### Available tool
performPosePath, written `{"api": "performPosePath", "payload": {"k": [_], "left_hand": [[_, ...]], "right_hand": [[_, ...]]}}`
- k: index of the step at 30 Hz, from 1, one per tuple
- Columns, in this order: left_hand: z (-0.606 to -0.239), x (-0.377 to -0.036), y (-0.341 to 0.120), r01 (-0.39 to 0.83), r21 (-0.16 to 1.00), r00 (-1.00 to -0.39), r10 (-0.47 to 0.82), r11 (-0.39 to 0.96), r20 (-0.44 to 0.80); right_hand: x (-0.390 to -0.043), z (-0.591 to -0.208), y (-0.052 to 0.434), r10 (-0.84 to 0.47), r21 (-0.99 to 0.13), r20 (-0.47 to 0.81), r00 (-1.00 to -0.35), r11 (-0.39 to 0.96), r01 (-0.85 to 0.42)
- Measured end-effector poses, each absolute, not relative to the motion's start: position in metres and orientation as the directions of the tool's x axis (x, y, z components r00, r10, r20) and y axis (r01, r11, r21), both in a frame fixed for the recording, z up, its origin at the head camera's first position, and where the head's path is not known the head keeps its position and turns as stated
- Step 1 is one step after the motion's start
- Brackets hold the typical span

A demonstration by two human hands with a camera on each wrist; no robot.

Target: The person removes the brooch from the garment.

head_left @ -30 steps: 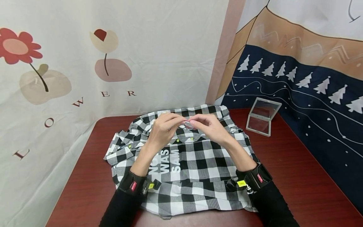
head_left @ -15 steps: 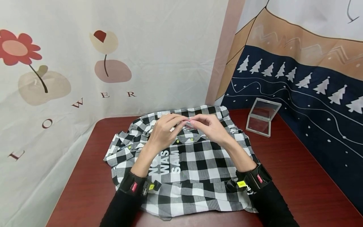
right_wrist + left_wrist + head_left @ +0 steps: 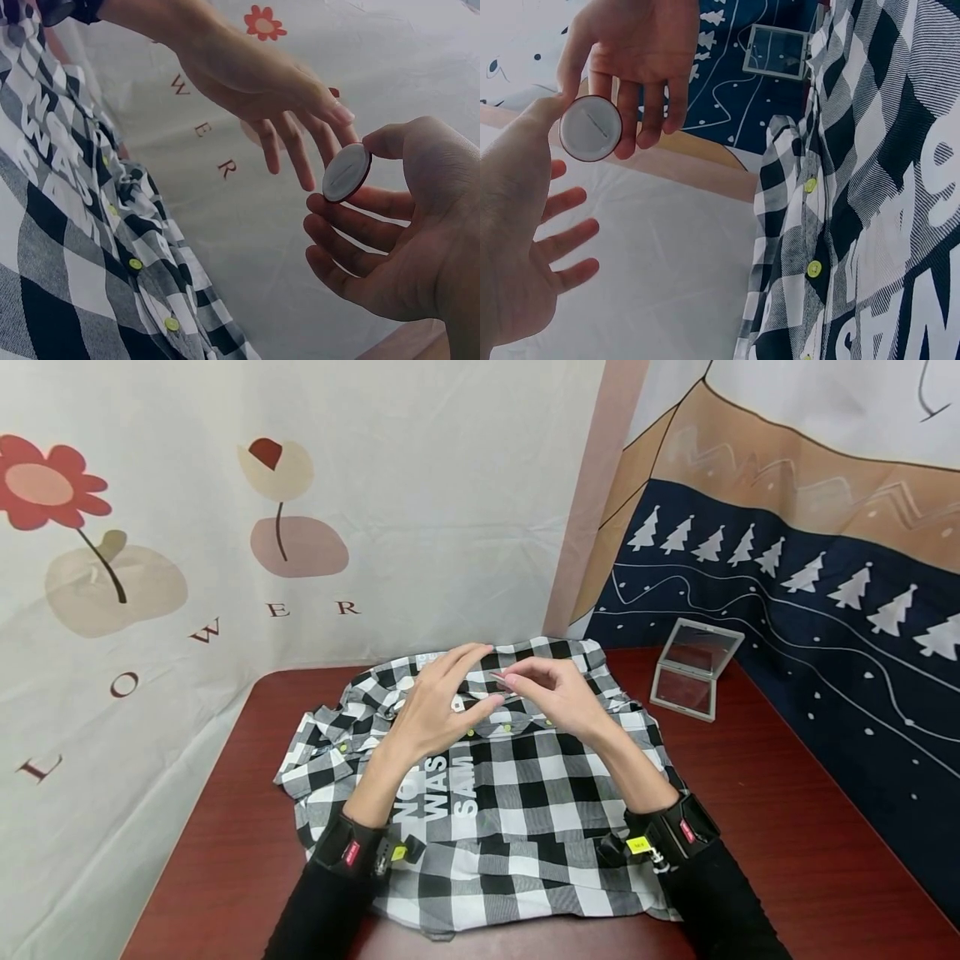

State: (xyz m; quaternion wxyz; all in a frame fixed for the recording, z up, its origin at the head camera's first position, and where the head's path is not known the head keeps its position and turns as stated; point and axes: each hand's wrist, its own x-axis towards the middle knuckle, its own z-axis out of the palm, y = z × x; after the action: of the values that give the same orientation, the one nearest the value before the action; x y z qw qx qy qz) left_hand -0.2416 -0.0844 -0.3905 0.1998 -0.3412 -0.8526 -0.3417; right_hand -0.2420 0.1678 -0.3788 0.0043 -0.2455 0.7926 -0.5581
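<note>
My right hand (image 3: 551, 693) pinches a small round badge (image 3: 346, 172) between thumb and fingers; it has a white face and a dark red rim. The badge (image 3: 590, 128) hangs above the collar of a black-and-white checked shirt (image 3: 510, 793) that lies flat on the table. My left hand (image 3: 442, 706) hovers just left of the badge with its fingers spread and straight, holding nothing. Its fingertips (image 3: 341, 112) are close beside the badge. The shirt (image 3: 870, 187) shows yellow-green buttons and white printed letters.
A dark red table (image 3: 787, 827) carries the shirt. An open white-framed folding mirror (image 3: 696, 668) stands at the back right, against a blue tree-patterned cloth. A white flower-printed cloth hangs behind and to the left.
My left hand has let go of the badge and spread its fingers. The right hand still holds the badge in about the same spot.
</note>
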Motion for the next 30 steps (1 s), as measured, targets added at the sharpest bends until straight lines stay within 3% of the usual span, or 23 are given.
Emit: {"api": "performPosePath", "payload": {"k": [6, 12, 17, 30], "left_hand": [[-0.393, -0.242, -0.088, 0.66, 0.493, -0.75, 0.452, 0.567, 0.483], [-0.397, -0.247, -0.086, 0.633, 0.488, -0.774, 0.471, 0.601, 0.424], [-0.402, -0.253, -0.079, 0.614, 0.491, -0.789, 0.497, 0.618, 0.36], [-0.413, -0.265, -0.043, 0.625, 0.442, -0.775, 0.583, 0.644, 0.245]], "right_hand": [[-0.242, -0.384, 0.171, -0.387, -0.867, 0.265, -0.883, 0.306, -0.394], [-0.244, -0.397, 0.187, -0.332, -0.78, 0.296, -0.895, 0.457, -0.428], [-0.245, -0.413, 0.21, -0.26, -0.751, 0.277, -0.925, 0.542, -0.377], [-0.249, -0.44, 0.271, -0.179, -0.624, 0.31, -0.934, 0.702, -0.342]]}}
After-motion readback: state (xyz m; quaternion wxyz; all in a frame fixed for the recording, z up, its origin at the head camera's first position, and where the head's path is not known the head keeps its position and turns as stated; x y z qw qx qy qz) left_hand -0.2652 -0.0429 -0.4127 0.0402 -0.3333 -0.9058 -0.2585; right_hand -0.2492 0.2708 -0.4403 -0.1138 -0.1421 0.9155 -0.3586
